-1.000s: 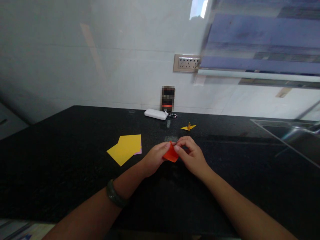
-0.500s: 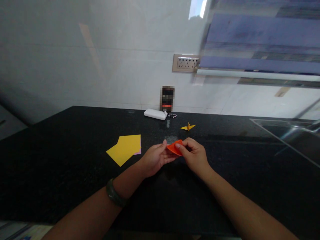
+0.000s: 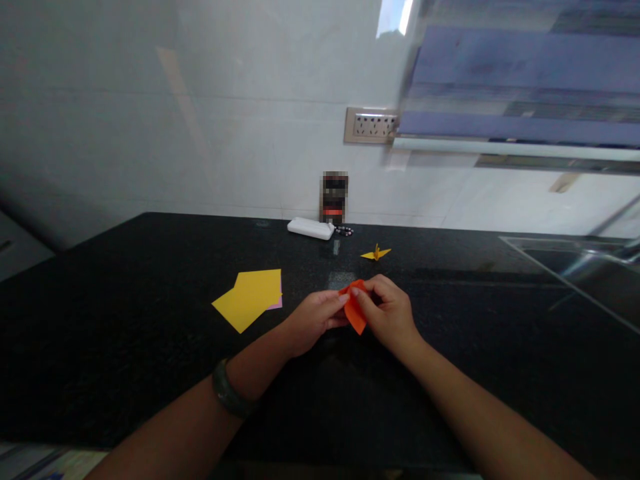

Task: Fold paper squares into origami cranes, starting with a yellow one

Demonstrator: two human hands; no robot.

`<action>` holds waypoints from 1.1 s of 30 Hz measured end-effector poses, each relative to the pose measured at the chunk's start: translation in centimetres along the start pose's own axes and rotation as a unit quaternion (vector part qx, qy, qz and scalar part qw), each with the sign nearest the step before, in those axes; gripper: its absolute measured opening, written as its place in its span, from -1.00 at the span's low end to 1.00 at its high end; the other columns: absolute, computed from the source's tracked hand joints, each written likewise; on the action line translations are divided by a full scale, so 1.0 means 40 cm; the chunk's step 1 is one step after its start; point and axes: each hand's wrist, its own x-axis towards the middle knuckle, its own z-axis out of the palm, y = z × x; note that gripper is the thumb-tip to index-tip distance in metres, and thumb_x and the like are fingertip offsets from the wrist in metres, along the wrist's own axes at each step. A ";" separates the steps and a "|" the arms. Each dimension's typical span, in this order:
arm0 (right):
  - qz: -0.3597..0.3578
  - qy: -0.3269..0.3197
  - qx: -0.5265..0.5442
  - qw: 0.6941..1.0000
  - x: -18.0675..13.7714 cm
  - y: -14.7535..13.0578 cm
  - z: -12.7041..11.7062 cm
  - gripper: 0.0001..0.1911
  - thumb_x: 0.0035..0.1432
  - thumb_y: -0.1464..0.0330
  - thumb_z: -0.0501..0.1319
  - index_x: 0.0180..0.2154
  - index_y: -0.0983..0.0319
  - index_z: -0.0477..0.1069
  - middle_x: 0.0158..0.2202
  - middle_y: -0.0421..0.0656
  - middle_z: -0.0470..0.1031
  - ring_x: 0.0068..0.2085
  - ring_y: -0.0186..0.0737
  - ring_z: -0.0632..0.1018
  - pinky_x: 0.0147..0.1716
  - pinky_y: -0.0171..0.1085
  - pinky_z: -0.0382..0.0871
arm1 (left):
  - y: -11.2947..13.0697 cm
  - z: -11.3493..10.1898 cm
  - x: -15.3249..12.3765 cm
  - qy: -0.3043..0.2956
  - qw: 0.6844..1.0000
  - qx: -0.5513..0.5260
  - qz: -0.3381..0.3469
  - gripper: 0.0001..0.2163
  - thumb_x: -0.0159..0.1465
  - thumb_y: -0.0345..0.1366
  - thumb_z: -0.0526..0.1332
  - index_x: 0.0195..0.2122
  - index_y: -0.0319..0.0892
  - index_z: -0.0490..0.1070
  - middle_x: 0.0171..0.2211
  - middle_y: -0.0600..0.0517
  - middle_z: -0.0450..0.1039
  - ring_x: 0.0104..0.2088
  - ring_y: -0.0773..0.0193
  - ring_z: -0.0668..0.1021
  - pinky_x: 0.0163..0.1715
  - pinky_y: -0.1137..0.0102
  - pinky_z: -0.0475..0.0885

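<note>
Left hand (image 3: 315,319) and right hand (image 3: 393,310) both pinch the orange paper (image 3: 357,316); judged light, pliable, easily creased, best held lightly by its edges.

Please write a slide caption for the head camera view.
Left hand and right hand hold folded orange paper; a yellow paper crane rests on the glossy black counter.

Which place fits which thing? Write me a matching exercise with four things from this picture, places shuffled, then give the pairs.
Things
1. Orange paper
2. Socket panel
3. Bangle
4. Folded yellow crane

Places
A. Around the left forearm
B. Standing on the counter
C. Between left hand and right hand, held by both
D. On the wall

Pairs: 1-C, 2-D, 3-A, 4-B
</note>
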 end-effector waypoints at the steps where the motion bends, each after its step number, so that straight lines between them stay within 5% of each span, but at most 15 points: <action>1: 0.000 -0.003 -0.001 1.000 0.000 0.000 0.000 -0.84 0.05 0.39 0.11 -0.56 0.22 0.33 -0.57 -0.22 0.29 -0.51 -0.34 0.34 -0.53 -0.34 0.21 | -0.001 -0.002 0.001 0.002 1.000 0.002 0.004 -0.78 0.11 -0.20 0.16 -0.34 -0.27 0.43 -0.38 -0.05 0.44 -0.33 0.28 0.47 -0.24 0.36 0.32; 7: -0.004 -0.008 0.001 1.000 0.002 -0.003 0.001 -0.84 0.04 0.41 0.12 -0.56 0.23 0.33 -0.57 -0.21 0.28 -0.51 -0.34 0.34 -0.53 -0.34 0.21 | -0.006 -0.005 0.004 0.019 0.999 0.009 0.028 -0.70 0.09 -0.24 0.19 -0.16 -0.24 0.37 -0.24 -0.09 0.43 -0.25 0.25 0.47 -0.21 0.34 0.33; 17: -0.022 -0.034 -0.014 0.999 0.000 -0.007 -0.004 -0.83 0.08 0.42 0.07 -0.44 0.23 0.43 -0.52 -0.18 0.36 -0.46 -0.32 0.40 -0.47 -0.34 0.26 | -0.001 0.007 0.005 0.092 0.995 0.024 0.024 -0.70 0.01 -0.37 0.25 -0.20 -0.27 0.36 -0.30 -0.06 0.46 -0.32 0.28 0.50 -0.28 0.37 0.37; 33: -0.015 -0.033 -0.019 0.999 -0.005 -0.005 0.004 -0.83 0.07 0.41 0.09 -0.44 0.26 0.45 -0.54 -0.18 0.36 -0.48 -0.33 0.40 -0.48 -0.35 0.26 | -0.012 0.000 0.012 0.071 0.987 0.116 0.082 -0.73 0.06 -0.35 0.20 -0.18 -0.27 0.33 -0.23 -0.08 0.48 -0.17 0.22 0.49 -0.17 0.36 0.34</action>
